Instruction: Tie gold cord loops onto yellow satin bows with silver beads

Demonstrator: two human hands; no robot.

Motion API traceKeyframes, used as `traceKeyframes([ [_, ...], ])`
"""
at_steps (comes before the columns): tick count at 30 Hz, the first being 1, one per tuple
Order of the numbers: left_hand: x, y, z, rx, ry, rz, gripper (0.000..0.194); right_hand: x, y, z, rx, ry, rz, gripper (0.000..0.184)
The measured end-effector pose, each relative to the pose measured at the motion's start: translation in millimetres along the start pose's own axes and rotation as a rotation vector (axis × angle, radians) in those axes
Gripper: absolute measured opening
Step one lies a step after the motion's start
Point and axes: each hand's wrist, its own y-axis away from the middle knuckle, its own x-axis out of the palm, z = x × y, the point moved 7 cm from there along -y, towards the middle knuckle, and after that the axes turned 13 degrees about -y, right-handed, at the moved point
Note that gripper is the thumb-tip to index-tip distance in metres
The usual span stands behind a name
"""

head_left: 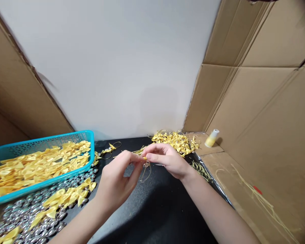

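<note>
My left hand (119,179) and my right hand (167,159) meet over the middle of the black table (142,206), fingertips pinched together. Between them is a small yellow ribbon bow (145,158), mostly covered by the fingers. Just under the fingertips shows a small shiny silver piece (146,164), too small to make out well. A thin cord loop (149,175) hangs below it. Behind my hands lie loose yellow cords (138,151). A pile of bows with gold cords (176,140) sits at the back right.
On the left stands a turquoise basket (92,149) of yellow bows. Shiny silver beads (44,201) spread in front of it, with several bows (66,198) on top. At right are a yellow thread spool (211,138) and cords (264,201) on cardboard. Cardboard walls (269,112) flank the table.
</note>
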Motion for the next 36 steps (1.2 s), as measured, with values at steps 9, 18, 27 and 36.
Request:
traceKeyframes([
  [9, 19.3, -2.3, 24.9, -0.193, 0.076, 0.210, 0.015, -11.1, -4.8, -4.3, -0.116, -0.172, -0.243, 0.025],
  [18, 57.2, 9.8, 16.3, -0.178, 0.226, 0.569, 0.016, -100.7, -14.0, 37.0, -0.401, -0.517, -0.638, 0.015],
  [27, 78.1, 24.9, 15.3, -0.257, 0.342, 0.769, 0.018, -183.0, 19.9, 79.7, -0.645, -0.523, -0.875, 0.019],
  [36, 83.8, 27.3, 12.7, -0.395, 0.593, 0.768, 0.015, -166.9, 19.0, 82.5, -0.623, -0.467, -0.822, 0.014],
])
